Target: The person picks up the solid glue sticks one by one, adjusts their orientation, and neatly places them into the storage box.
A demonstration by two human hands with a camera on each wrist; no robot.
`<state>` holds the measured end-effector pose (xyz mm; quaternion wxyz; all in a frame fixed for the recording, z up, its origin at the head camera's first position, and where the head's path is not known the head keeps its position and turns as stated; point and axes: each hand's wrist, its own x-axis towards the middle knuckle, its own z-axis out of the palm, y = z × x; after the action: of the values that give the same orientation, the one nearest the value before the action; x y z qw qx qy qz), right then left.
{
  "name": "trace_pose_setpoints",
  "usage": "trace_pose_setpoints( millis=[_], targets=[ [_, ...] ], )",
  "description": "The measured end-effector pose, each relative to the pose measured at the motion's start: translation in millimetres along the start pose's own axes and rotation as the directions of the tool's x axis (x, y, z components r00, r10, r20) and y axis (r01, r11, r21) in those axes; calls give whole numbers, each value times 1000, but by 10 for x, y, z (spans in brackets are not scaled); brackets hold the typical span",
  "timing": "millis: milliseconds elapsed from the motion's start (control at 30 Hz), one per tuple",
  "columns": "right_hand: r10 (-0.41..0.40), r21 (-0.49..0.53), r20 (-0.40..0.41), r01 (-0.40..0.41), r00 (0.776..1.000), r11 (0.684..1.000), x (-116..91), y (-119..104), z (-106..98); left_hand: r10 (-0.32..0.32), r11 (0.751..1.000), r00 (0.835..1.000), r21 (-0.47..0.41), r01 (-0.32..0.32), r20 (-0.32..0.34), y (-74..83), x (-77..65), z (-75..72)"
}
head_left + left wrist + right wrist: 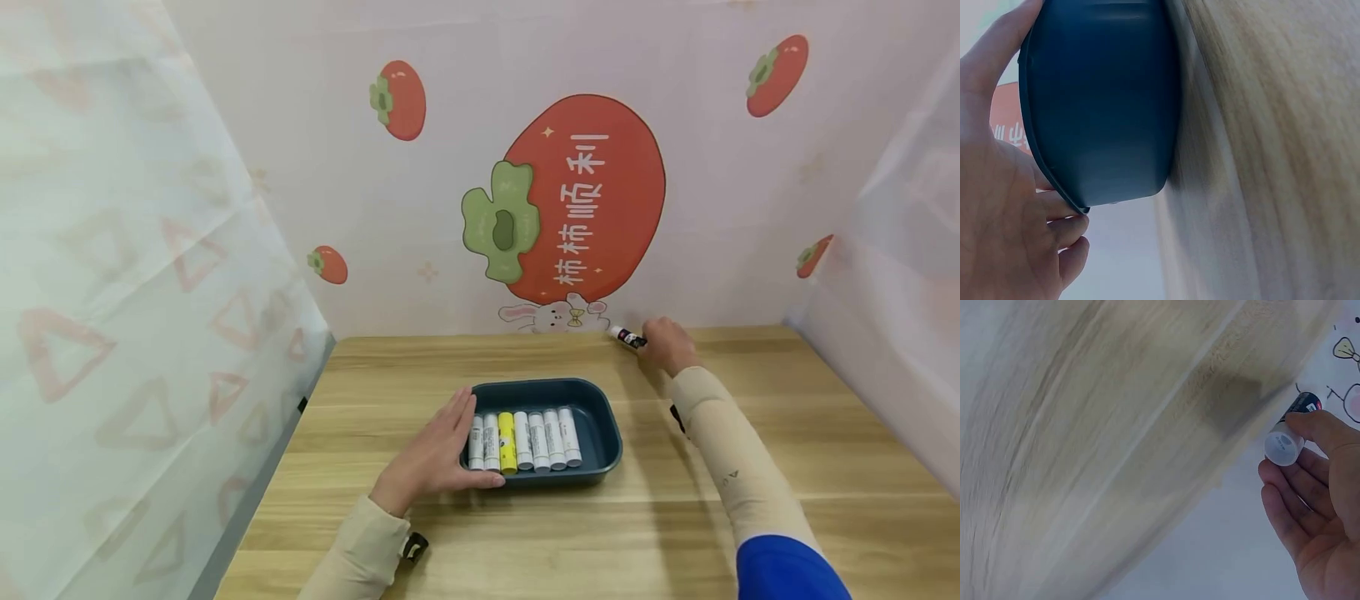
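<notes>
A dark blue tray sits mid-table and holds several glue sticks, white ones and one yellow, lying side by side. My left hand lies against the tray's left end with straight fingers; the left wrist view shows the palm against the tray's outer wall. My right hand is at the far edge of the table and pinches another glue stick with a white cap and dark body. In the right wrist view the thumb and fingers hold that stick above the wood.
The wooden table is enclosed by a printed backdrop behind and translucent sheets on the left and right. Bare wood surrounds the tray on all sides.
</notes>
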<state>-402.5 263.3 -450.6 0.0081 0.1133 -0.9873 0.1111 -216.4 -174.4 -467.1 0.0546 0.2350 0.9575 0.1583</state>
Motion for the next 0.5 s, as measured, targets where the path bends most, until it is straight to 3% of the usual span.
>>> trace_pose_setpoints(
  millis=[500],
  targets=[
    [-56, -1, -82, 57, 995, 998, -420, -212, -379, -5, 1000, 1000, 14, 5, 26, 27, 23, -51]
  ],
)
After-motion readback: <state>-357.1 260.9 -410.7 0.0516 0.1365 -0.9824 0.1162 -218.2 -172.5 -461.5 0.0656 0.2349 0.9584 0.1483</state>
